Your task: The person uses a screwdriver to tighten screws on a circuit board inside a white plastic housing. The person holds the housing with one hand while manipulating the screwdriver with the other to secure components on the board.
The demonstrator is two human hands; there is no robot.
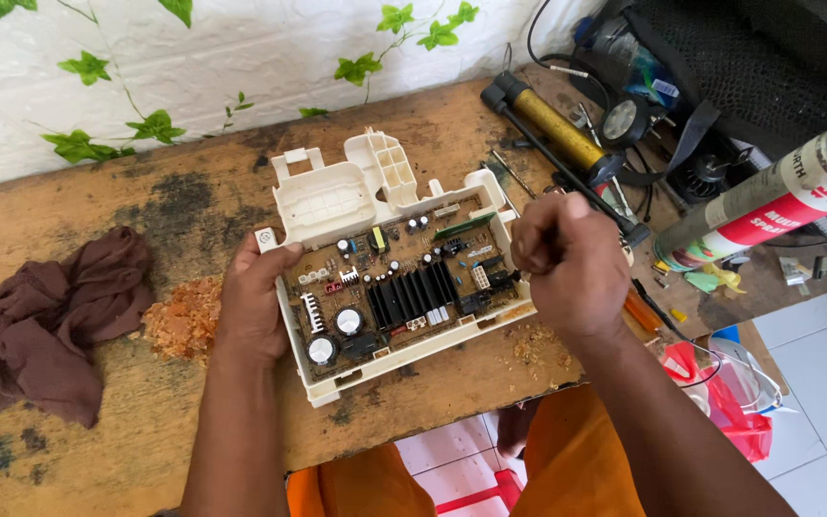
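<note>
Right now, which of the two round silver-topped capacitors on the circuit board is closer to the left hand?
The lower-left silver-topped capacitor, at the board's near corner beside the left hand; the other capacitor sits further right.

Your 2 bare forearms reach forward from the bottom of the view. Your left hand [253, 302] lies palm down, fingers spread and thumb stretched forward. Your right hand [571, 263] is raised slightly higher, curled into a tight fist, knuckles up.

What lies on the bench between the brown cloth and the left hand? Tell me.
In the head view, a heap of orange-brown crumbs lies between the brown cloth and the left hand.
</note>
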